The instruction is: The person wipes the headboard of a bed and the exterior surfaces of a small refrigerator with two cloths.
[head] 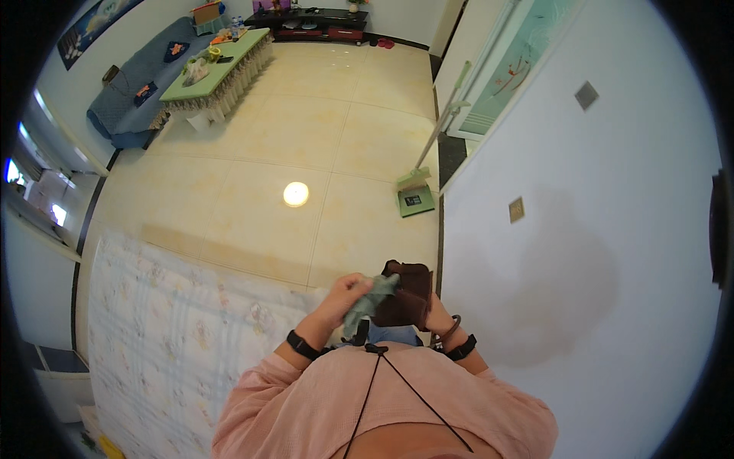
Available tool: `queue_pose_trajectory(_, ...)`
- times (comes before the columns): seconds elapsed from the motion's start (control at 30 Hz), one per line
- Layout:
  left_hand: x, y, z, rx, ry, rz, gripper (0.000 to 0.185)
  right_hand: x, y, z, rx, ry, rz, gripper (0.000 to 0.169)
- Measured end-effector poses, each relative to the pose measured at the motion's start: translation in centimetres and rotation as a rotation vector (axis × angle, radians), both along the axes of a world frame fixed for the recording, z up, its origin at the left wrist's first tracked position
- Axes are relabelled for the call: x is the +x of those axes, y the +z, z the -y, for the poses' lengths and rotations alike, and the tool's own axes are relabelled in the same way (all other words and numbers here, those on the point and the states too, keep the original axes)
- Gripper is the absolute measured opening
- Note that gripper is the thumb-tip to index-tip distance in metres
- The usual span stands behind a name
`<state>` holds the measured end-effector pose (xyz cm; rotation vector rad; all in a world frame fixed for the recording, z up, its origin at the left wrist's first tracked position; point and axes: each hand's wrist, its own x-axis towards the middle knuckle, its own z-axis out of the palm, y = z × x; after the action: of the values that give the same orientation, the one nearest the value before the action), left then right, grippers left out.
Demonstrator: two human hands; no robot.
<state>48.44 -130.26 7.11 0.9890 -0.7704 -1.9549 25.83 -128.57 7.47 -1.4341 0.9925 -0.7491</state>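
Bunched in my left hand (339, 297) is a grey-green cloth (367, 302), its upper end against a dark brown pouch or box (404, 307). My right hand (439, 316) grips this brown thing from its right side; most of those fingers are hidden behind it. The brown thing looks open at the top, and I cannot tell its exact kind or what it contains. A brown loop (454, 327) hangs by my right wrist; whether it belongs to the brown thing is unclear. Both wrists wear black bands.
A table with a pale floral cover (172, 338) is at my left, a white wall (550, 275) at my right. Ahead, a green long-handled dustpan (417, 201) stands on the tiled floor (258, 183). Farther off are a green-topped table (229, 72) and a blue sofa (132, 86).
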Motion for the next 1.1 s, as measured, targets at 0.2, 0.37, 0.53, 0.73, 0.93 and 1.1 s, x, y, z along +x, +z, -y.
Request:
queue_pose_trajectory(0.2,2.8,0.8,16.0,-0.17,-0.119,-0.022,0.017,4.6,0.7,17.9,-0.058,0.088,-0.08,0.03)
queue_pose_trajectory(0.37,10.7,0.8,28.9,-0.076,0.138,-0.067,0.015,11.1,1.6,37.4,-0.275,0.328,-0.054,0.034)
queue_pose_trajectory(0.53,18.4,0.9,31.8,-0.081,0.47,-0.548,0.013,21.3,1.8,48.6,-0.145,0.587,-0.102,0.027)
queue_pose_trajectory(0.73,27.7,4.3,35.5,-0.046,0.83,-0.124,0.036,40.8,2.2,56.4,-0.06,0.876,0.223,0.031)
queue_pose_trajectory(0.93,40.3,-0.3,45.1,-0.376,0.628,-0.055,0.046,53.4,3.4,64.1,-0.011,0.896,0.16,0.031)
queue_pose_trajectory(1.1,51.8,0.5,53.0,-0.351,0.32,-0.026,0.02,62.1,4.8,70.7,-0.031,0.957,0.118,0.031)
